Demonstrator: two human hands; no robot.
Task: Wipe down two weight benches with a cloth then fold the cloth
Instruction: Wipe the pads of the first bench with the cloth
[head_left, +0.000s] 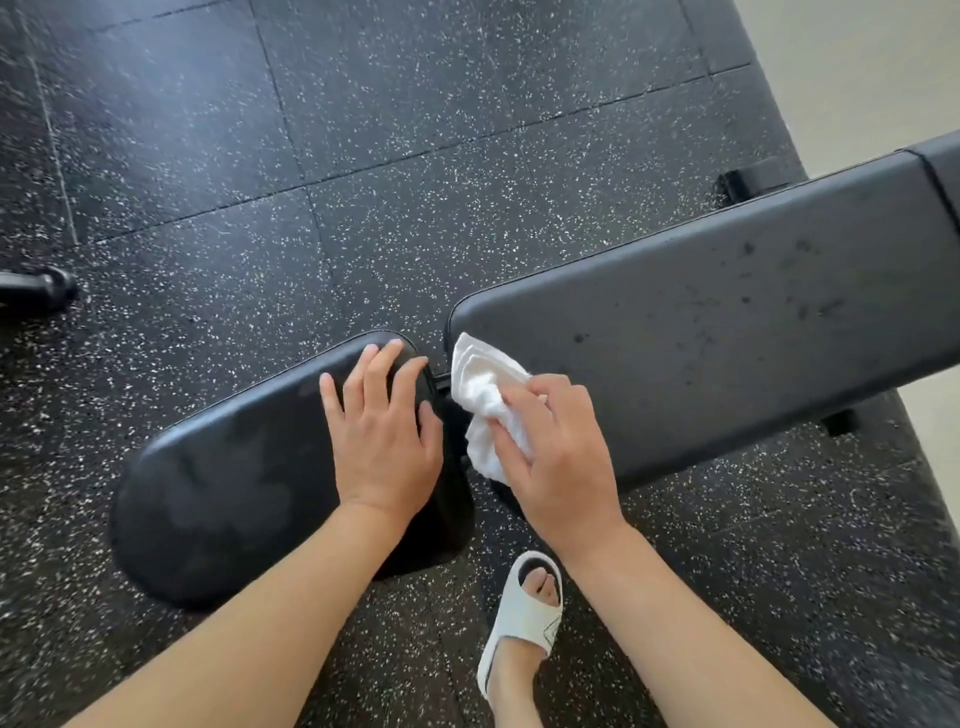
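Head view: left hand (387, 441) lies flat, fingers spread, on the seat pad (234, 493); right hand (556, 457) bunches a white cloth (480, 384) against the back pad's (727, 312) near-left end. Cloth looks light, limp, best gripped crumpled in the palm.

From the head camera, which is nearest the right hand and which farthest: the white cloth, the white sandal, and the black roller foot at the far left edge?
From the right hand:
1. white cloth, under its fingers, on the bench gap.
2. white sandal, below it on the floor.
3. black roller foot, far left edge.
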